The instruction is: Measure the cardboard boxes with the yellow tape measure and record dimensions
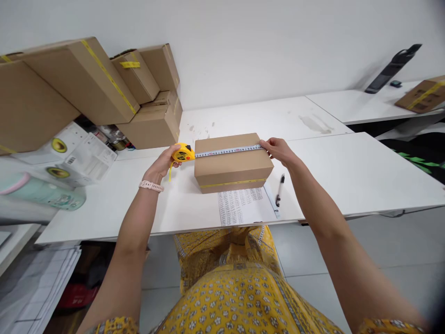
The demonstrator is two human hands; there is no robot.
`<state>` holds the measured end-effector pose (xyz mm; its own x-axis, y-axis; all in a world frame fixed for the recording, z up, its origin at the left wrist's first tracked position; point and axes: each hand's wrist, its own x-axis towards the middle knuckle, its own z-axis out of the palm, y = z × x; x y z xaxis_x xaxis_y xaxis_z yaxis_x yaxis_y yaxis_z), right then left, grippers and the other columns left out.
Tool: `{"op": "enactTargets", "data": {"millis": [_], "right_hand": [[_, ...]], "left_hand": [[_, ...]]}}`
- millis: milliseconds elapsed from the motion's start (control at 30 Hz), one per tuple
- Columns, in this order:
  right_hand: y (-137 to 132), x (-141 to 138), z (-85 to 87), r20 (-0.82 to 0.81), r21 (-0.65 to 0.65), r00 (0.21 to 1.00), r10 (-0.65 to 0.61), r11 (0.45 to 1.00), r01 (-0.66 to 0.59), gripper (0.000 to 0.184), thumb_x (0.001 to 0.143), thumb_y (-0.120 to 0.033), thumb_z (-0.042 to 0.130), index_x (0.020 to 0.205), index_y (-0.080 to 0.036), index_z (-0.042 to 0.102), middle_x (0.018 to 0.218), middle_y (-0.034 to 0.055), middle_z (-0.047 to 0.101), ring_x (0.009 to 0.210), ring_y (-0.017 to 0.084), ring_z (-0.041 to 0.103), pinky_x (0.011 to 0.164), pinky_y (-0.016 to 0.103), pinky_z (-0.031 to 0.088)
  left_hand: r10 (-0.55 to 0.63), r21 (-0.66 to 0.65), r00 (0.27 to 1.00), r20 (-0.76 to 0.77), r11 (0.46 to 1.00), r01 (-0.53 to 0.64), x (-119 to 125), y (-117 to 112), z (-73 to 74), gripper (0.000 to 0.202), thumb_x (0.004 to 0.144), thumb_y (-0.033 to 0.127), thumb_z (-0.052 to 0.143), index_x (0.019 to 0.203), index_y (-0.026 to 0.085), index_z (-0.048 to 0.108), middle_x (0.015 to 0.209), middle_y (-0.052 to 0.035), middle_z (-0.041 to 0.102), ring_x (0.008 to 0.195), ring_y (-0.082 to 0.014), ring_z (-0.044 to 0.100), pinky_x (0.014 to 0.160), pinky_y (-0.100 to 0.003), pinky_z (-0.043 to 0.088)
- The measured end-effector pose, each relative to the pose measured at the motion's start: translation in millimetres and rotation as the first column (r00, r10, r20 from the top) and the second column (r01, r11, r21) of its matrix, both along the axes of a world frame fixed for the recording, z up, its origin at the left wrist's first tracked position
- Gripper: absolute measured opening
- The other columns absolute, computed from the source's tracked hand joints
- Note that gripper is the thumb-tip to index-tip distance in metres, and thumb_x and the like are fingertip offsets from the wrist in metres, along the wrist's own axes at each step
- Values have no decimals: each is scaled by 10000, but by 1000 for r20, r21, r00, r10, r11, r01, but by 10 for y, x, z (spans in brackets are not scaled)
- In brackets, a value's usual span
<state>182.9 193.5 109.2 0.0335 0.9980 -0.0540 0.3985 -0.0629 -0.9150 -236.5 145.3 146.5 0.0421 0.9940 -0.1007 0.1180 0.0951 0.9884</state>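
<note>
A brown cardboard box (232, 162) with yellow tape along its near side sits on the white table in front of me. My left hand (167, 161) is closed around a yellow tape measure (183, 153) just off the box's left edge. Its pulled-out blade lies across the box top from left to right. At the top's right edge, my right hand (277, 149) pinches the blade's free end. A printed sheet (239, 208) is partly covered by the box, and a pen (280, 190) lies to the right of it.
Stacked cardboard boxes (149, 125) and white cartons with avocado pictures (76, 153) fill the left side. A mint-green bottle (48, 192) lies at the left edge. On the far right table are a dark bottle (392, 68) and a taped box (422, 95). The wall stands behind.
</note>
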Motion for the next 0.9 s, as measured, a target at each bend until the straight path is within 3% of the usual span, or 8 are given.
{"op": "enactTargets", "data": {"millis": [400, 600, 767, 900], "right_hand": [[-66, -50, 135, 234, 46, 971, -45, 998, 35, 485, 876, -510, 712, 559, -204, 509, 592, 9, 550, 575, 110, 443, 546, 286, 339], [-58, -45, 131, 239, 36, 970, -38, 999, 30, 455, 888, -508, 686, 583, -206, 534, 620, 21, 579, 590, 123, 468, 555, 292, 338], [-46, -47, 114, 243, 41, 969, -34, 999, 25, 476, 885, -515, 692, 568, -213, 506, 593, 10, 547, 575, 118, 438, 562, 301, 326], [-24, -55, 142, 305, 51, 951, -47, 998, 33, 474, 898, -479, 677, 549, -213, 498, 556, 0, 514, 565, 118, 421, 571, 309, 316]], "left_hand": [[-52, 14, 999, -13, 999, 52, -72, -21, 1, 473, 743, 554, 727, 979, 146, 692, 832, -71, 708, 580, -130, 559, 481, -256, 372], [-122, 10, 991, -53, 992, 123, -138, -5, 36, 456, 720, 547, 746, 937, 148, 705, 800, -64, 700, 598, -145, 580, 508, -264, 378], [-97, -4, 995, -35, 995, 97, -135, -3, 0, 497, 724, 560, 742, 997, 146, 714, 889, -91, 733, 610, -147, 593, 513, -264, 389], [-86, 3, 995, -41, 996, 86, -120, -19, 44, 474, 713, 544, 759, 967, 145, 730, 850, -82, 733, 603, -144, 592, 514, -259, 405]]}}
